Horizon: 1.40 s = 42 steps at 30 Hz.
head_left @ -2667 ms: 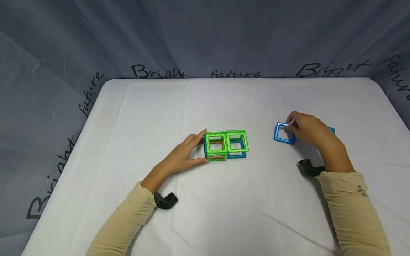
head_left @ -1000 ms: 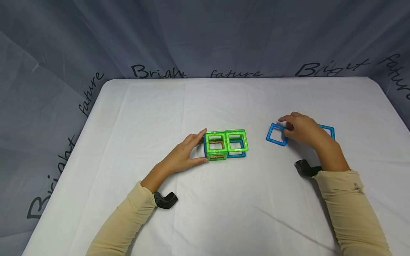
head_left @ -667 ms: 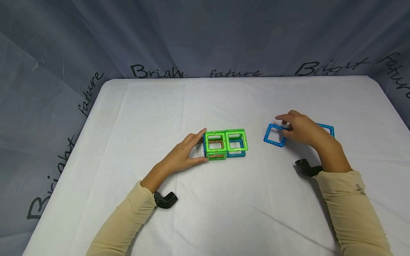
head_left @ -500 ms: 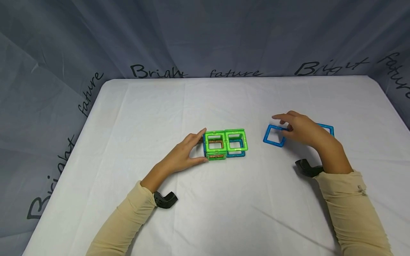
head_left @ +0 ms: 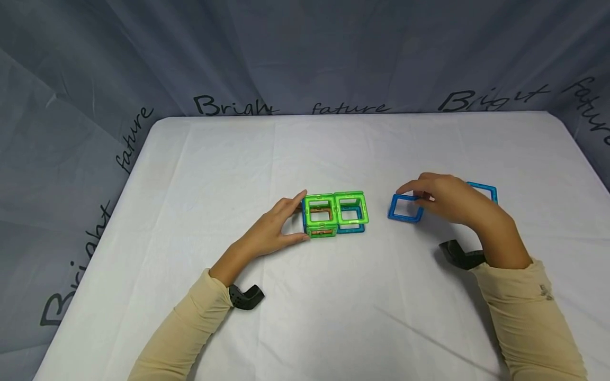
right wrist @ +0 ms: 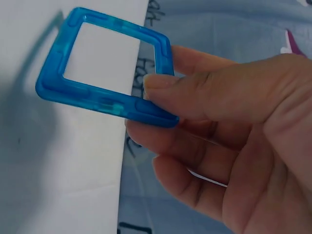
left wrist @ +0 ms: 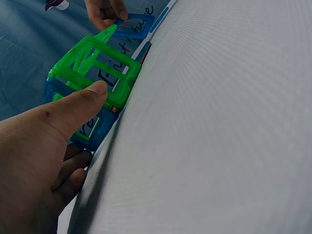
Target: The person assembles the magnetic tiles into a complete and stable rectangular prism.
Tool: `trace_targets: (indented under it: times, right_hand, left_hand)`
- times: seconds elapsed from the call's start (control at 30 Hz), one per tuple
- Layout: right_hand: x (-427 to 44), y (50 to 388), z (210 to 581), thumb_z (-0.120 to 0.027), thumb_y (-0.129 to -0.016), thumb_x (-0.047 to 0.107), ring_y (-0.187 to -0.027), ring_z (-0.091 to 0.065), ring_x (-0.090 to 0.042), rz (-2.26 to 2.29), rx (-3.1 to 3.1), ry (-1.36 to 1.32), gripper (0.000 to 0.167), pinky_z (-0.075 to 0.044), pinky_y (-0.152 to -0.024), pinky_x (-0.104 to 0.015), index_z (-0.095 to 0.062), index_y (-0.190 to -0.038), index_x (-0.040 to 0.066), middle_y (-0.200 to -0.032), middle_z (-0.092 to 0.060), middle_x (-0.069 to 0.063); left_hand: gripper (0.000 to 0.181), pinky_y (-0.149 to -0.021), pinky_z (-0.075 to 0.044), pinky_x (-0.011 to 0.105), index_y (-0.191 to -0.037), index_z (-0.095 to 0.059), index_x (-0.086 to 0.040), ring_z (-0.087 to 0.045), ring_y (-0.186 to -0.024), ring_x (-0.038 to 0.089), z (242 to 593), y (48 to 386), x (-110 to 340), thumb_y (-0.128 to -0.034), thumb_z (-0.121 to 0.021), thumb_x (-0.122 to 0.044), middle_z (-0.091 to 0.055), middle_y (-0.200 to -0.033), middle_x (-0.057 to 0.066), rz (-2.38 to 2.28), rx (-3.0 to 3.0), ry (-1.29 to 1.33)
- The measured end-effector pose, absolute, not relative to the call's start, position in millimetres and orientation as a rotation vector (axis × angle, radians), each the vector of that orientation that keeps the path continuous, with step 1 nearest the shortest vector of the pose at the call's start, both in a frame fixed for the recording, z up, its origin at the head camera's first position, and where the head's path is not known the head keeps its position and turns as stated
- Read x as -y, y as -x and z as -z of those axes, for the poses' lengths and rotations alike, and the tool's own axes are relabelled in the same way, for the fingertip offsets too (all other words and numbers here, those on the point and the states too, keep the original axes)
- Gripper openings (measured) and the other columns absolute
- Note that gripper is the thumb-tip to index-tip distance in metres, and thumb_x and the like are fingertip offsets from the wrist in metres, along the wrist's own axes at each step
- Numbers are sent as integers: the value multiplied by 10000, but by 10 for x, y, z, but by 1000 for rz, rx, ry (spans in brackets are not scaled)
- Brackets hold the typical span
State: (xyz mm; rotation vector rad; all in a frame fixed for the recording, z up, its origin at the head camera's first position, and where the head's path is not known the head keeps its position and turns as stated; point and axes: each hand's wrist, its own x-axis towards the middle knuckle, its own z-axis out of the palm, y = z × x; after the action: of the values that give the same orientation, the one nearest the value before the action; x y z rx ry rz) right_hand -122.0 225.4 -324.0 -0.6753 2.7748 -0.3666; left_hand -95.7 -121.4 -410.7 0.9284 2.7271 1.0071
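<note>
My left hand (head_left: 264,233) holds a small structure of magnetic tiles (head_left: 335,210) at its left end. The thumb (left wrist: 90,97) presses its near side and the index finger reaches the far corner. Green square frames form its top, with blue and orange ones lower down; the right green frame juts out above a blue one. To the right, my right hand (head_left: 459,201) pinches a blue square magnetic tile (right wrist: 97,101) by one corner, between thumb and fingers. That tile is tilted and appears raised off the table. Part of the structure's left side is hidden by my left hand.
Another blue square tile (head_left: 482,186) lies behind my right hand, partly covered by it. A white cloth covers the table (head_left: 333,307). A grey curtain (head_left: 305,53) with black handwriting hangs at the back and sides. Each wrist wears a black camera mount (head_left: 246,298).
My right hand has moved left and slightly toward me with the blue tile, now tilting it. More of the other blue tile shows. My left hand and the structure stay put.
</note>
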Motion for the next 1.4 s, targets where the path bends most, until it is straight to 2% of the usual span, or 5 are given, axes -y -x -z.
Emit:
trace_targets:
  times: [0.27,0.5,0.7,1.13,1.4]
  right_hand:
    - [-2131,1092,3184,-675,-770,-25,-755,-560,-130,383,-2737,801,330,-511,-676,-346,-674,-1059,135,-856,-620,10]
    - [-1983,969,3162,-683,-757,-29,-767,-576,-96,459,-2697,932,308,-520,-689,-326,-681,-1025,122,-911,-652,17]
    - [-1849,890,3189,-705,-740,-18,-731,-556,-65,502,-2717,1024,294,-502,-642,-271,-679,-1001,115,-868,-639,23]
    - [-1579,815,3306,-706,-749,-1,-778,-613,-107,592,-2693,974,162,-523,-697,-285,-669,-889,72,-855,-674,-1]
    - [-1514,795,3386,-713,-743,2,-735,-592,-91,622,-2728,1039,126,-503,-651,-254,-646,-828,67,-805,-646,9]
  left_hand:
    - [894,-981,-398,392,-1476,-146,-205,-497,-1161,178,4095,951,1216,-790,-705,-339,-453,-1247,81,-1013,-2720,-920]
    - [888,-978,-400,394,-1475,-150,-208,-496,-1158,179,4085,946,1220,-792,-703,-338,-452,-1244,79,-1010,-2716,-910]
    - [888,-980,-398,391,-1476,-147,-214,-495,-1160,174,4093,953,1223,-793,-702,-338,-452,-1242,76,-1011,-2710,-904]
    - [878,-981,-398,391,-1474,-155,-212,-496,-1161,173,4098,957,1225,-796,-697,-344,-459,-1236,70,-1013,-2708,-913]
    - [882,-980,-400,392,-1472,-169,-187,-496,-1157,175,4096,951,1219,-790,-704,-343,-463,-1235,75,-1021,-2711,-919]
